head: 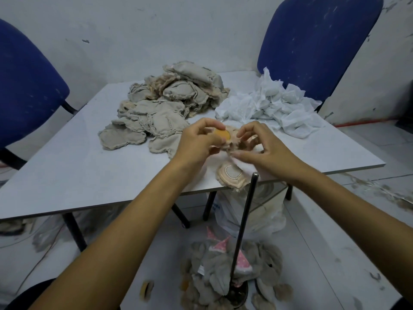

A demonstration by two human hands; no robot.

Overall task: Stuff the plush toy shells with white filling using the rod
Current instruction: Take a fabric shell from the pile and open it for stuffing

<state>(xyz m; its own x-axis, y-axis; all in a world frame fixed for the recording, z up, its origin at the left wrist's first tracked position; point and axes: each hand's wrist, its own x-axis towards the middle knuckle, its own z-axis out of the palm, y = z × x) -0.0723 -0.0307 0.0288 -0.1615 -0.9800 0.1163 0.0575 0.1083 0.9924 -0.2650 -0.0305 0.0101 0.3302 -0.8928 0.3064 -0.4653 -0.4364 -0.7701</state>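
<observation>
Your left hand [196,139] has its fingers curled over the top of a small plush shell [225,139], thumb underneath, pinching the frayed fabric just beside an orange round patch [222,134] that shows between your fingertips. Your right hand [261,146] pinches the other side of the same shell, thumb and forefinger closed on its edge, the remaining fingers loosely bent behind it. Both hands hold the shell just above the table [67,171], pulling in opposite directions, so you appear to be turning it or spreading its opening. Whether the opening is already found I cannot tell; the fabric between your fingers is blurred.

Just below your right thumb a wad of white filling [248,164] lies on the table edge, touching a peach-coloured flat piece [231,175] with a stitched outline. Directly under your right wrist the tip of the rod [245,220] stands upright, rising from a base on the floor amid a heap of grey stuffed toys [223,276] with pink ears.

Beyond your fingertips lies the pile of empty shells [161,108], and to the right of it a bunch of crumpled white bags [274,106].

The step in hand looks like readying this shell, with stuffing not yet begun. Your next move calls for exposing the gap, keeping it held wide with one hand, taking filling from beside your right thumb, and bringing the opening down over the rod tip so the filling can be pushed into the corners without tearing the frayed seam.
</observation>
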